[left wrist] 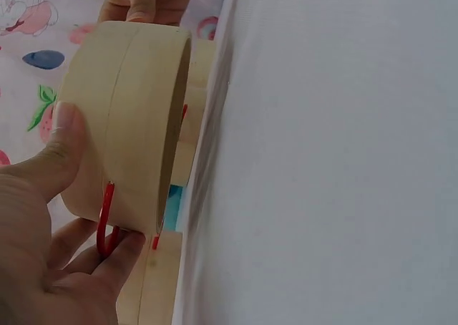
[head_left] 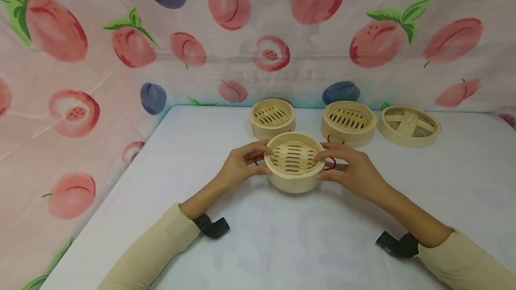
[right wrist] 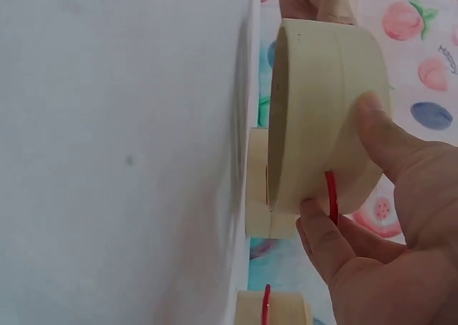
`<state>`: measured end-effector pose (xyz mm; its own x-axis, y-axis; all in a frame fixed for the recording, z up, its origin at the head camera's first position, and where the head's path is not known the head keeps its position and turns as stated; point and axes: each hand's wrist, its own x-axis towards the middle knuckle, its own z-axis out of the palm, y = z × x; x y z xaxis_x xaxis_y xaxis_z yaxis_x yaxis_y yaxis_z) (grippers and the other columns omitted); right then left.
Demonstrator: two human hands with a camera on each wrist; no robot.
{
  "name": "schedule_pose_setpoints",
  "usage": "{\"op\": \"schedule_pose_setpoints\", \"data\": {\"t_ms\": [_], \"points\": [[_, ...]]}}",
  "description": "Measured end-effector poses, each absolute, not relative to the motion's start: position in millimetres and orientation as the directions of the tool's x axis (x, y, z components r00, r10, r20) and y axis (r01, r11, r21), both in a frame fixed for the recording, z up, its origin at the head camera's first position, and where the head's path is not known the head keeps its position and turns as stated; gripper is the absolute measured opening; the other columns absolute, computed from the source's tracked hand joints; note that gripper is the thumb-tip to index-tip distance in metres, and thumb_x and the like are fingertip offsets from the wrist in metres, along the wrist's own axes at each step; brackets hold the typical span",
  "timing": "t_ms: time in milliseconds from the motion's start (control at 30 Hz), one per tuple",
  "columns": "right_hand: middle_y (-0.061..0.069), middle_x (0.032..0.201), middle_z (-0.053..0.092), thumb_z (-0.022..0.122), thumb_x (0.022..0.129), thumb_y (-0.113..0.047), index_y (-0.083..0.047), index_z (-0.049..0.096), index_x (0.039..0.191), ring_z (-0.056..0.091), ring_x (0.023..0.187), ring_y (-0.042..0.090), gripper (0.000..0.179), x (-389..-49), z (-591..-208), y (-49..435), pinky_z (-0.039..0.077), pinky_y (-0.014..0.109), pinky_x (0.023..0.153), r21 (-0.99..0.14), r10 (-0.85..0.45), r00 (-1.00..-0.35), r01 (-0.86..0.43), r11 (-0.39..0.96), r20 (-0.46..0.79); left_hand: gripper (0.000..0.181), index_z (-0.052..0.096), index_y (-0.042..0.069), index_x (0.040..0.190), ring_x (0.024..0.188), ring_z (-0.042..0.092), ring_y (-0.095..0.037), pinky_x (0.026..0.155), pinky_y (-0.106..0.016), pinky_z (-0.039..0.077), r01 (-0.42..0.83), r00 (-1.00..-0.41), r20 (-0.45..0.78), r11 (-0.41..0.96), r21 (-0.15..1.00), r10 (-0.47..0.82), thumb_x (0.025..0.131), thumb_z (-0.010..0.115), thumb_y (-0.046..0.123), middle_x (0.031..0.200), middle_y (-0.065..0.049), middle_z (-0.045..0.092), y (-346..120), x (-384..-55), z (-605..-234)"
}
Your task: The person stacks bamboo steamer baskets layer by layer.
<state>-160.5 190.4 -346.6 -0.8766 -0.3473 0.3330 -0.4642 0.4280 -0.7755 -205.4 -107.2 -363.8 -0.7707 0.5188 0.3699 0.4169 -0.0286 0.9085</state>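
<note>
at frame centre, left hand (head_left: 243,163) and right hand (head_left: 354,170) pinch the bamboo steamer basket (head_left: 293,184) level between them (neither nearer).

two hands (head_left: 241,164) (head_left: 357,169), fingers (head_left: 333,151) curled, forearms (head_left: 204,198) angled inward

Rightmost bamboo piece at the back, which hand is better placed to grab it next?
Probably the right hand: it is nearer the rightmost piece, while the left hand is on the basket's far side. Both hold the basket, so the right must let go first.
</note>
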Motion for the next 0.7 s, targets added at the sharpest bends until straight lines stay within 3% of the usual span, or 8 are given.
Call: {"op": "schedule_pose_setpoints", "data": {"t_ms": [400,700], "points": [[0.015,0.131,0.052,0.081,0.072,-0.001,-0.009,0.07,0.104,0.039,0.131,0.03,0.035,-162.4,-361.4,193.0,0.054,0.03,0.08,-0.782,-0.353,-0.851,-0.507,0.363,0.388,0.04,0.064,-0.004,0.11,0.122,0.052,-0.024,0.095,-0.038,0.046,0.401,-0.775,0.357,-0.031,0.916,0.521,0.073,0.077,-0.011,0.14,-0.011,0.049,-105.4,-208.6,-375.9],[0.015,0.131,0.051,0.08,0.072,0.0,-0.008,0.07,0.105,0.043,0.127,0.028,0.036,-162.2,-369.3,194.0,0.053,0.022,0.079,-0.788,-0.356,-0.845,-0.515,0.337,0.4,0.04,0.06,-0.012,0.111,0.122,0.05,-0.036,0.097,-0.051,0.043,0.367,-0.786,0.325,-0.026,0.93,0.526,0.073,0.073,-0.016,0.141,-0.021,0.044,-103.3,-198.8,-367.5]]}}
